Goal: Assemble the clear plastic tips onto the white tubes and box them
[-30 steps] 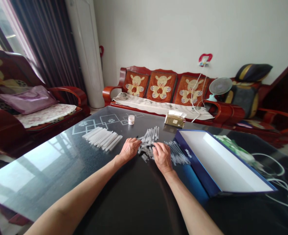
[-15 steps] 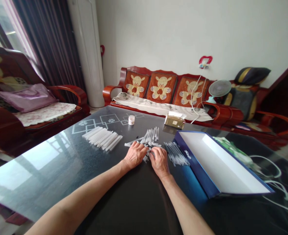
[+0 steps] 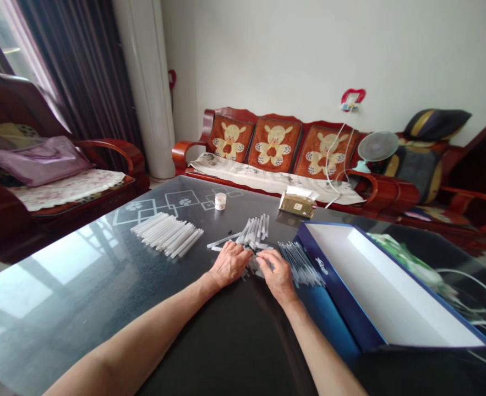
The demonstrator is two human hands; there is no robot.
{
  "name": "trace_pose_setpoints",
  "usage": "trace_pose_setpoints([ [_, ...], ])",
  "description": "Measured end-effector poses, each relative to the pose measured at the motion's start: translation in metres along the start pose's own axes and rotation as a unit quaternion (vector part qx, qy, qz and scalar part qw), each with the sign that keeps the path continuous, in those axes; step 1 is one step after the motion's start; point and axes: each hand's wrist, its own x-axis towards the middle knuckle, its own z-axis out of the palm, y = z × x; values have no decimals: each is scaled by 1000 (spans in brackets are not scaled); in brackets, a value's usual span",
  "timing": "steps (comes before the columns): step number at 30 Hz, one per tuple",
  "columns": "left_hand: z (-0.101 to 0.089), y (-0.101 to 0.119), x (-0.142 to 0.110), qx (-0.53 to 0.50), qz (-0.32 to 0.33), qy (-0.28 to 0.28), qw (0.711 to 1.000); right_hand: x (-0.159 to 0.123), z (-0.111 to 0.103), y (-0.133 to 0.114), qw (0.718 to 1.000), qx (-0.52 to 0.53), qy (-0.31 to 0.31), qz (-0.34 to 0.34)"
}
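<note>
My left hand (image 3: 231,262) is closed at the left side of a heap of small white and black pieces (image 3: 251,268), which look like pen caps and tips. My right hand (image 3: 276,273) meets it from the other side, thumb and fingers pinched together. Whatever the fingertips hold is too small and hidden to name. Behind the hands lies a loose bunch of white tubes (image 3: 256,229) like pen barrels, with a few more beside my left fingers. Thin, clear, dark-tipped sticks like pen refills (image 3: 301,265) lie right of my right hand.
A row of white tubes (image 3: 167,234) lies on the left of the dark glossy table (image 3: 114,286). A small white cup-like container (image 3: 220,202) and a tissue pack (image 3: 297,204) stand farther back. An open blue box (image 3: 375,275) occupies the right, with a green-white bag (image 3: 408,254) and white cables beyond.
Both hands came down and closer together over the small pieces. White tubes by my left fingers came into sight. Lately my right hand shifted slightly right, and the view turned a little.
</note>
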Motion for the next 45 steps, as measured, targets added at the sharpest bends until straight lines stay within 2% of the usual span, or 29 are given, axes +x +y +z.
trace_pose_setpoints([
  [4,2,-6,1,5,-40,7,999,14,3,0,999,10,-36,-6],
  [8,3,-6,1,19,-59,9,998,12,9,-2,998,-55,-8,-17],
  [12,1,-3,2,28,-55,-5,998,4,11,-1,994,-102,12,-31],
  [19,3,-4,3,13,-34,-31,999,4,11,2,998,-64,9,-12],
  [24,6,-6,3,11,-32,-24,999,4,11,2,999,-40,-5,-3],
  [27,8,-7,3,15,-36,-18,999,4,12,1,999,-36,13,4],
  [35,6,-5,4,27,-36,-23,999,4,14,5,995,-100,5,-15],
  [45,7,-6,4,17,-44,-19,999,2,18,3,995,-101,6,-12],
])
